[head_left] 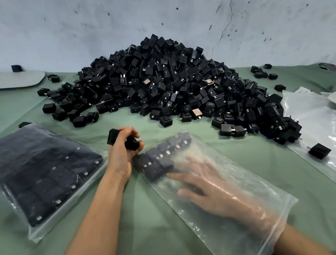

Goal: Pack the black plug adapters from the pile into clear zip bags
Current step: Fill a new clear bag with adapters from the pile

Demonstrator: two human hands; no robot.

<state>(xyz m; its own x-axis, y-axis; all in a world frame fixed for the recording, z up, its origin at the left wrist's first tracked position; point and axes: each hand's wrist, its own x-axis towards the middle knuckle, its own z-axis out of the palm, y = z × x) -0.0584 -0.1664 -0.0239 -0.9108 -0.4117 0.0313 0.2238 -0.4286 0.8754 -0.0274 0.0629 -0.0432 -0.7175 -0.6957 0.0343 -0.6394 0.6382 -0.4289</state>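
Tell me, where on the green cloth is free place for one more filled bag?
Bare cloth lies between the half-filled bag and the empty bags at right, and near, between the left forearm and that bag. Crowded: the pile at the back with strays around it; the full bag takes the left.

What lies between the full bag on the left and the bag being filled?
Head view: the left hand, gripping black adapters, and its forearm, over green cloth.

Green cloth (144, 223), seemingly a table, bears adapter pile (168, 81), packed zip bag (39, 178)
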